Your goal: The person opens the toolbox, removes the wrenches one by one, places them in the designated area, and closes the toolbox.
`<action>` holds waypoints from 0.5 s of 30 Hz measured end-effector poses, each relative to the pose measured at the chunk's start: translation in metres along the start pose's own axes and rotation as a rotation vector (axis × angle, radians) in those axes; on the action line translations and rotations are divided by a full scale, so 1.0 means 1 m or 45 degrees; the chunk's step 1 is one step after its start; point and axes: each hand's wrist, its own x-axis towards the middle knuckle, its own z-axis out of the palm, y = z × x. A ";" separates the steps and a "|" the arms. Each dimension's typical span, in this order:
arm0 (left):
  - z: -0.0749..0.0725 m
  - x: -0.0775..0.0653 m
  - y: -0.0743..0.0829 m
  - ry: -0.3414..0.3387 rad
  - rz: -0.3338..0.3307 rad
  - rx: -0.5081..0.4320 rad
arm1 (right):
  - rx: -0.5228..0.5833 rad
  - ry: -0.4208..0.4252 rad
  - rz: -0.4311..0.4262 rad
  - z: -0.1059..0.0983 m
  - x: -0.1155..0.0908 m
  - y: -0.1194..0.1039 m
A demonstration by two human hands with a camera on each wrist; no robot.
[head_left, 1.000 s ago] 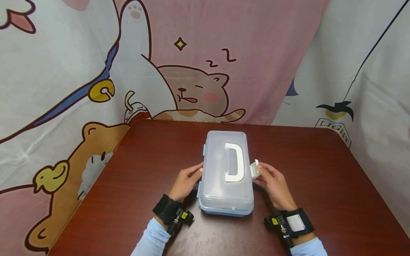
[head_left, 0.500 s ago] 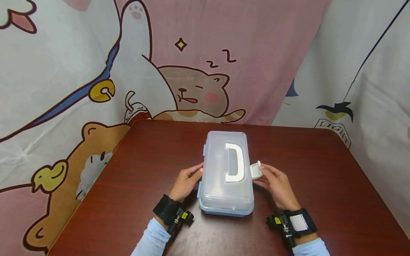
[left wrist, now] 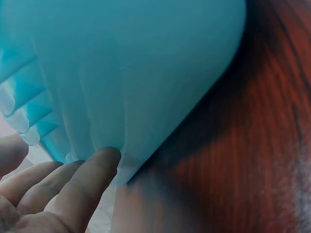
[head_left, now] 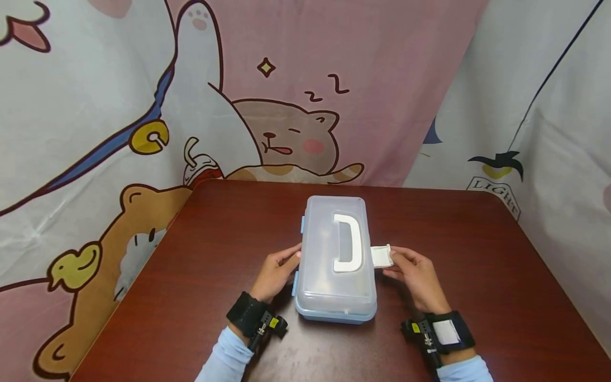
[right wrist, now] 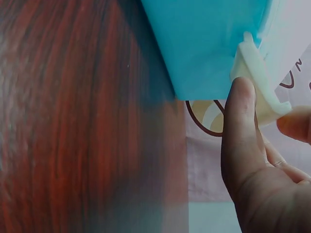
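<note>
A plastic storage box [head_left: 322, 286] with a light-blue base, a clear lid and a white carry handle [head_left: 355, 244] stands on the table. From its right side a white latch [head_left: 382, 257] sticks out almost flat. My right hand [head_left: 415, 276] pinches the outer end of this latch between thumb and fingers; in the right wrist view the latch [right wrist: 260, 92] tilts away from the blue wall. My left hand [head_left: 274, 273] rests its fingertips against the box's left side. Those fingers [left wrist: 87, 182] lie fairly straight along the ribbed blue wall in the left wrist view. The box's contents cannot be made out.
The dark red-brown table [head_left: 229, 223] carries the box near its middle. A cartoon-printed cloth [head_left: 391, 95] hangs behind it. Light-blue hinges [head_left: 294, 284] line the box's left edge. Black camera straps [head_left: 448, 331] circle both wrists.
My right hand has moved slightly to the right, swinging the latch from a raised angle outward to nearly flat. The left hand and the box have stayed in place.
</note>
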 end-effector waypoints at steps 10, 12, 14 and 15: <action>-0.001 0.001 -0.003 0.004 0.026 0.015 | -0.076 -0.021 0.017 -0.001 0.003 0.001; -0.001 0.001 -0.003 0.002 0.028 0.022 | -0.088 -0.029 0.017 -0.001 0.002 0.002; -0.001 0.002 -0.003 0.002 0.038 0.035 | -0.093 -0.039 0.014 -0.002 0.003 0.003; -0.001 0.002 -0.003 0.004 0.038 0.039 | -0.101 -0.045 0.012 -0.002 0.003 0.003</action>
